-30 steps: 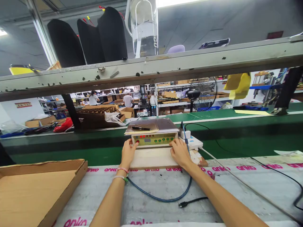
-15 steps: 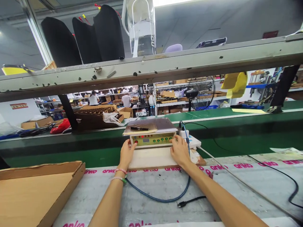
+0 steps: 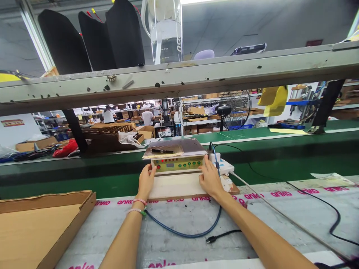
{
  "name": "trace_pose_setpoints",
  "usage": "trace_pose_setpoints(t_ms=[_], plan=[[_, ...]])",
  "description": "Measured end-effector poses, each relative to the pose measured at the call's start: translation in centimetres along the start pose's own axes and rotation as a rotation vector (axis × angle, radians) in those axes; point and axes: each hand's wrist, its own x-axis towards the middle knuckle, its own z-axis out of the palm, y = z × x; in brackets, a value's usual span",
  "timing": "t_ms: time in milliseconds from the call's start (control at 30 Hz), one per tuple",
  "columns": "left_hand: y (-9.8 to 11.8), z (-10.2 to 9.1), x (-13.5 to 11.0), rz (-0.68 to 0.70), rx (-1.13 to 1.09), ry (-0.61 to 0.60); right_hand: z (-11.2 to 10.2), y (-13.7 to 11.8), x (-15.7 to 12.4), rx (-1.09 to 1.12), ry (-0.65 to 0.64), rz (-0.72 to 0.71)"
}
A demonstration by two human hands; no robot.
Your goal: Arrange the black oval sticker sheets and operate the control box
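A small yellow tester box [image 3: 177, 164] with red and green lights stands on a pale wooden board [image 3: 176, 185] at the bench's far edge. My left hand [image 3: 146, 181] rests on the board's left end, with its fingers touching the tester's lower left corner. At the board's right end lies my right hand [image 3: 209, 178], fingertips against the tester's lower right corner. A brown pad with a black pen [image 3: 162, 151] sits on top of the tester. A blue cable [image 3: 185, 231] loops from the tester's right side under my right forearm.
An open cardboard tray [image 3: 42, 224] lies at the left. A white power strip [image 3: 224, 166] sits right of the tester, with black cords [image 3: 322, 209] trailing right. A green conveyor [image 3: 280, 153] runs behind, under a metal shelf [image 3: 179, 76]. Other people work far behind.
The view has drifted so everything sits slightly left and higher in frame. Both hands stay at the board's ends against the tester; the left thumb has left the panel.
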Motion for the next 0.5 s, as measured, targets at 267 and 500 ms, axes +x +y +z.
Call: trace_pose_setpoints(t_ms=[267, 500], plan=[[-0.3, 0.2, 0.1, 0.017, 0.015, -0.004, -0.3, -0.3, 0.0, -0.015, -0.059, 0.034], [0.7, -0.1, 0.2, -0.053, 0.115, 0.011, -0.4, -0.1, 0.1, 0.027, -0.067, 0.044]])
